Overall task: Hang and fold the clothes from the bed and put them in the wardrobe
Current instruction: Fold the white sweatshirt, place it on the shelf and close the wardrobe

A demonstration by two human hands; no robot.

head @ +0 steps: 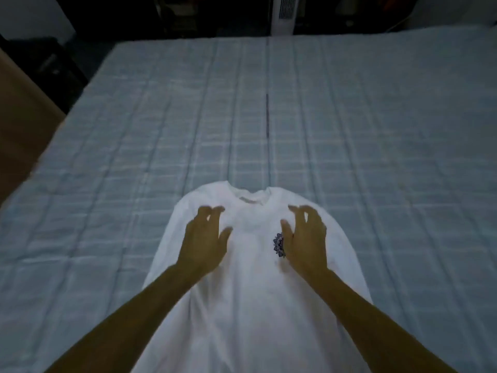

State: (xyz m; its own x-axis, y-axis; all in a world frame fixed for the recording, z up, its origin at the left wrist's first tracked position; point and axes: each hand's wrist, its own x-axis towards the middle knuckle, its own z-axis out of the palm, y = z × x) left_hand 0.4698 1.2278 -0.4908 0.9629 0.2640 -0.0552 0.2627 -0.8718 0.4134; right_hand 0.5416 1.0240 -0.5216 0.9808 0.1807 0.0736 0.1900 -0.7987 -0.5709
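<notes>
Left grip [205, 239] and right grip [305, 238], fingers loosely spread and bent, holding nothing, over a white shirt [242, 305] lying flat near on the bed [376, 130].

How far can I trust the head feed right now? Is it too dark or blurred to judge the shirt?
Head view: dim and bluish overall, with the room beyond the bed nearly black. Head view: motion blur smears the fingertips of the left hand and right hand, and the whole frame is soft. Head view: the white shirt looks almost textureless, with only its dark chest print standing out.
</notes>
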